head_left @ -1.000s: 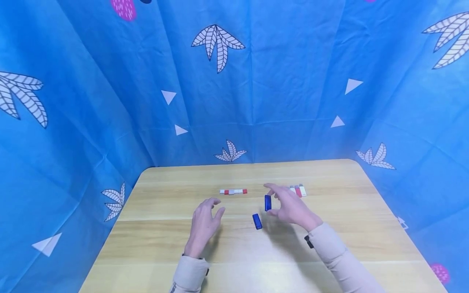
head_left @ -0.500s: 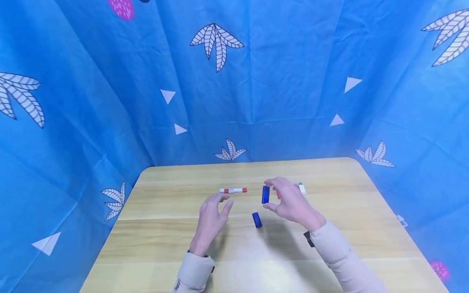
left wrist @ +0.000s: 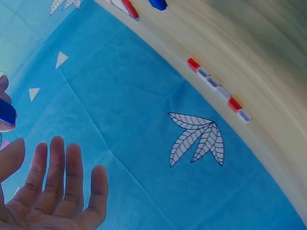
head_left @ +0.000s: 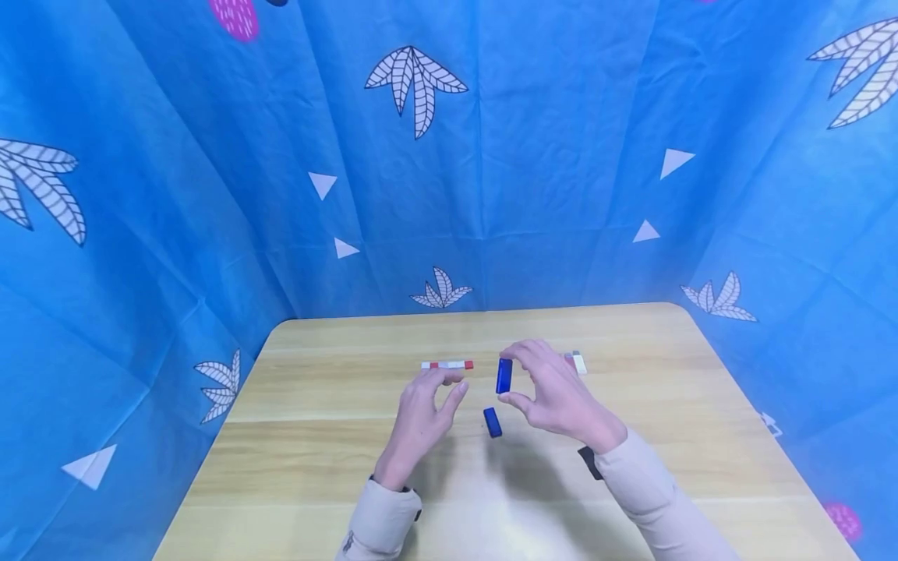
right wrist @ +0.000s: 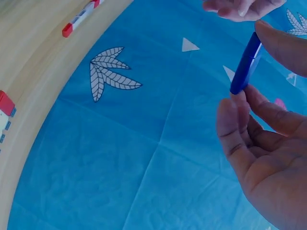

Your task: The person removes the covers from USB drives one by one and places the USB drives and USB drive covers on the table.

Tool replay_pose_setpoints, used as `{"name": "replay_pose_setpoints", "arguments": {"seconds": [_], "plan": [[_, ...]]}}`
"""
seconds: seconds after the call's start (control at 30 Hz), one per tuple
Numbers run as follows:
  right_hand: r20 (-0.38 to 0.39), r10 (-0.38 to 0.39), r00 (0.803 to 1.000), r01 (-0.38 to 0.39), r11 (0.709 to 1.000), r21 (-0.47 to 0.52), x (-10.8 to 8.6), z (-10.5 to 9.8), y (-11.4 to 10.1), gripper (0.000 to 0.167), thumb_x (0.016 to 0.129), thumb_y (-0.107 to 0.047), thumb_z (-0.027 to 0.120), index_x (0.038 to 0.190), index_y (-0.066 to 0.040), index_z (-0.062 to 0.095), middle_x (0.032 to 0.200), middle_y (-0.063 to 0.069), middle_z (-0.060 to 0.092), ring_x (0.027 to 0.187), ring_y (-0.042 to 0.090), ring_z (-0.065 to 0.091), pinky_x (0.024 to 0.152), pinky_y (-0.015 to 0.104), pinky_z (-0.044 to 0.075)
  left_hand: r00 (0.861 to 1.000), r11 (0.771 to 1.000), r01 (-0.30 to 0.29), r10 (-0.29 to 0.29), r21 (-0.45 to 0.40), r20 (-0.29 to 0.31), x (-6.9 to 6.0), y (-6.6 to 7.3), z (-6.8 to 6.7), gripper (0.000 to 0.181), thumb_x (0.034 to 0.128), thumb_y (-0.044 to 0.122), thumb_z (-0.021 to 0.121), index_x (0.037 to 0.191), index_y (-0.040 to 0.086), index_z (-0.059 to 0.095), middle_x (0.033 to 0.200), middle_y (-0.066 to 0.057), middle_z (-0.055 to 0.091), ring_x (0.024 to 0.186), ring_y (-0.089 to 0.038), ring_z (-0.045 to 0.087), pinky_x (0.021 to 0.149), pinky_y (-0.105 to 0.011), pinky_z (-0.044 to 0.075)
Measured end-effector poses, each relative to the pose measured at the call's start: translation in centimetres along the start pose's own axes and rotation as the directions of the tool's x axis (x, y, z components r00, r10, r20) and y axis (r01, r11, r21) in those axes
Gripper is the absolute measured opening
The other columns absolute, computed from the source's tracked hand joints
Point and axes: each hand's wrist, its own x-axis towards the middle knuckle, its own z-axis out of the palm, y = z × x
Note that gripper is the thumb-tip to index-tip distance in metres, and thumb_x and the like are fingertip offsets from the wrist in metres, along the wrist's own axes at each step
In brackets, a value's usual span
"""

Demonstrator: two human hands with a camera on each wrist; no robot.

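My right hand point(head_left: 561, 397) pinches a slim, glossy blue bar point(head_left: 503, 375) by its two ends, between thumb and fingertips, above the table. In the right wrist view this bar point(right wrist: 246, 64) is tilted, with a fine seam across it. A second blue bar point(head_left: 493, 422) lies on the table between the hands. My left hand point(head_left: 421, 421) hovers to the left of it, fingers bent loosely and holding nothing. The left wrist view has that hand point(left wrist: 60, 191) palm up to the camera, fingers spread a little.
A row of small red and white pieces point(head_left: 449, 365) lies toward the far edge of the wooden table point(head_left: 337, 436). White and red pieces point(head_left: 578, 363) lie partly hidden behind my right hand. A blue patterned curtain point(head_left: 547, 156) surrounds the table.
My right hand has raised the blue bar and carried it slightly left. My left hand has moved right, closer to it. The bar on the table has stayed put.
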Motion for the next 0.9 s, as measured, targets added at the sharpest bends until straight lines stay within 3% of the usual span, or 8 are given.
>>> {"name": "replay_pose_setpoints", "arguments": {"seconds": [0.37, 0.57, 0.73, 0.9], "plan": [[-0.007, -0.021, 1.0, 0.021, 1.0, 0.02, -0.3, -0.2, -0.4, 0.052, 0.083, -0.023, 0.085, 0.126, -0.008, 0.061, 0.121, 0.004, 0.066, 0.113, 0.021, 0.06, 0.095, 0.041, 0.055, 0.996, 0.994, -0.039, 0.047, -0.102, 0.078, 0.4, 1.8, 0.1, 0.024, 0.1015, 0.029, 0.062, 0.116, 0.013, 0.072, 0.108, -0.002, 0.077, 0.104, -0.018, 0.071, 0.096, -0.043, 0.057], [-0.028, -0.045, 0.999, 0.045, 0.999, 0.015, -0.1, 0.0, -0.6, 0.053, 0.083, -0.025, 0.084, 0.126, -0.007, 0.06, 0.121, 0.005, 0.065, 0.116, 0.022, 0.058, 0.1, 0.042, 0.053, 0.99, 0.988, -0.023, 0.044, -0.151, 0.134, 0.7, 2.3, 0.3, 0.03, 0.1051, 0.034, 0.055, 0.116, 0.012, 0.073, 0.108, -0.003, 0.077, 0.103, -0.017, 0.071, 0.093, -0.04, 0.059], [-0.074, -0.104, 0.992, 0.103, 0.994, -0.024, 0.0, 0.6, -0.8, 0.055, 0.079, -0.023, 0.088, 0.123, -0.004, 0.061, 0.118, 0.007, 0.065, 0.113, 0.023, 0.057, 0.097, 0.041, 0.053, 0.968, 0.969, 0.047, 0.016, -0.244, 0.249, 1.1, 2.6, 0.4, 0.04, 0.1074, 0.042, 0.047, 0.117, 0.012, 0.071, 0.104, -0.001, 0.077, 0.096, -0.015, 0.073, 0.089, -0.033, 0.059], [-0.07, -0.113, 0.991, 0.108, 0.992, -0.07, 0.1, 0.9, -1.0, 0.06, 0.077, -0.02, 0.089, 0.128, -0.006, 0.06, 0.118, 0.006, 0.061, 0.108, 0.021, 0.056, 0.088, 0.036, 0.055, 0.94, 0.932, 0.147, -0.027, -0.331, 0.34, 1.6, 2.5, 0.5, 0.037, 0.1051, 0.041, 0.053, 0.12, 0.011, 0.07, 0.096, -0.003, 0.078, 0.086, -0.014, 0.072, 0.081, -0.029, 0.056]]}}
